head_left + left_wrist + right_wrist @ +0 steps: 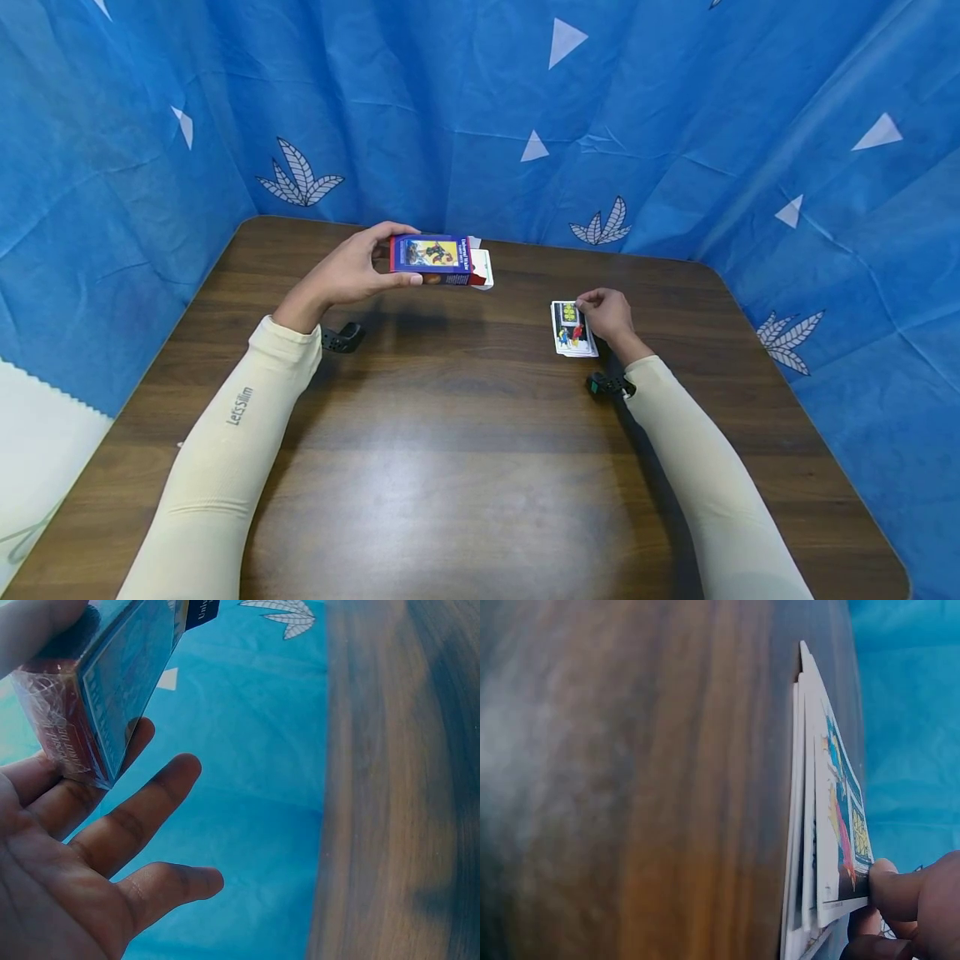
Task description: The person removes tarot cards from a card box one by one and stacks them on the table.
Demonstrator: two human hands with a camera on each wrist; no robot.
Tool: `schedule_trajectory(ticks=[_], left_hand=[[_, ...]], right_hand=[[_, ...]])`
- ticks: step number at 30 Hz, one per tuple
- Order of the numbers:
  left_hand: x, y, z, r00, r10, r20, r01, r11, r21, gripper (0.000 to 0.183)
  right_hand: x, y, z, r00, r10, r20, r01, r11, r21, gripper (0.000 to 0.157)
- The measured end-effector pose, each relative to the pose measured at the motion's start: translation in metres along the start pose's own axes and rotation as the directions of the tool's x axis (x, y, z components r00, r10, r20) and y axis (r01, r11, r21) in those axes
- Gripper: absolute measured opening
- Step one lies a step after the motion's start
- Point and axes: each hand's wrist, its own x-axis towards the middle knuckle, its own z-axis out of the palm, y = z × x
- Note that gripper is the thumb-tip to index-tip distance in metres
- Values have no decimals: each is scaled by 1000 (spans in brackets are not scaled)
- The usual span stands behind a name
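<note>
Gripped between thumb and fingers of my left hand [352,268] is a blue and red card box [431,253], held above the table. Its flap end points right, and white cards [482,268] stick out there. The left wrist view shows the box's red end [67,724] with clear wrap, and the other fingers spread away from it. My right hand [607,315] pinches the far right corner of the top card on a small stack of cards [574,332] on the table. In the right wrist view the top card [840,825] is face up, colourfully printed, over several slightly fanned cards.
The brown wooden table [420,400] has rounded corners. A blue curtain [465,108] with white triangles and leaf prints hangs along its back and sides. Black wrist cameras [343,337] are strapped near both sleeve cuffs.
</note>
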Motion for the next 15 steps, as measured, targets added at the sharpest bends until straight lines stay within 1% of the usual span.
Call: schedule_trajectory(ticks=[10,15], left_hand=[[0,1,-1,1000,-6,6,6,1000,-16,79],[1,1,-1,1000,-2,8,2,1000,-13,79]], right_hand=[[-2,-2,-2,999,16,30,-15,1000,-19,25],[-2,-3,-2,999,10,32,-9,999,-31,25]])
